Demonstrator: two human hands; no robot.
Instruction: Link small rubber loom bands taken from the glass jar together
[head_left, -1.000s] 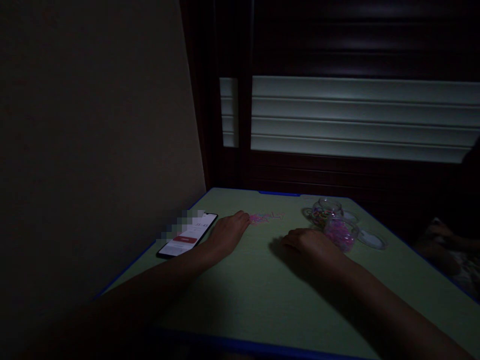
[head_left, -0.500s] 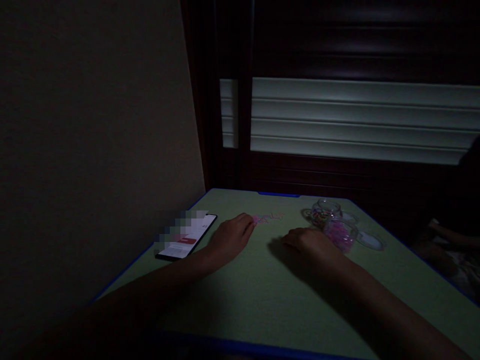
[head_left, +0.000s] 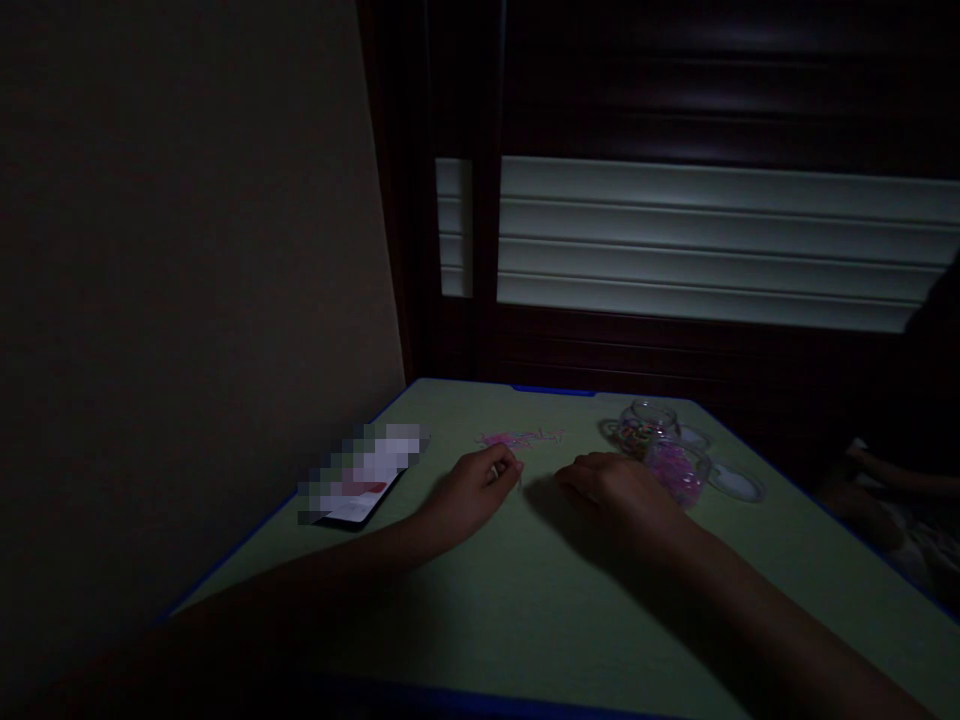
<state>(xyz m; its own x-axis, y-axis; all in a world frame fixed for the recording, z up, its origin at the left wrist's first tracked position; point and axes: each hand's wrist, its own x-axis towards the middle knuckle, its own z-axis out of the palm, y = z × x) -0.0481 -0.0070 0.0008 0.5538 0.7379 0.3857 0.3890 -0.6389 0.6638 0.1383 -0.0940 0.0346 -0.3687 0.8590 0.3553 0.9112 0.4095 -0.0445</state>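
Note:
My left hand (head_left: 480, 487) is closed in a pinch just in front of a loose scatter of small pink and pale pieces (head_left: 510, 439). Something thin and pale shows at its fingertips, too small to name. To the right, my right hand (head_left: 611, 492) is held low over the table with its fingers pressed together; what they hold, if anything, is hidden. Beside it lies a clear jar of pink pieces (head_left: 677, 475), tilted on its side. Behind that stands a clear open jar (head_left: 646, 428) with multicoloured pieces.
A phone with a lit screen (head_left: 367, 490) lies at the left of the green table (head_left: 480, 630). Two clear lids (head_left: 737, 484) rest right of the jars. A wall rises at the left. Part of another person (head_left: 892, 480) shows at the far right.
My left hand has drawn back from the scattered pieces toward me and a little right, with a thin piece now at its fingertips. My right hand has hardly moved.

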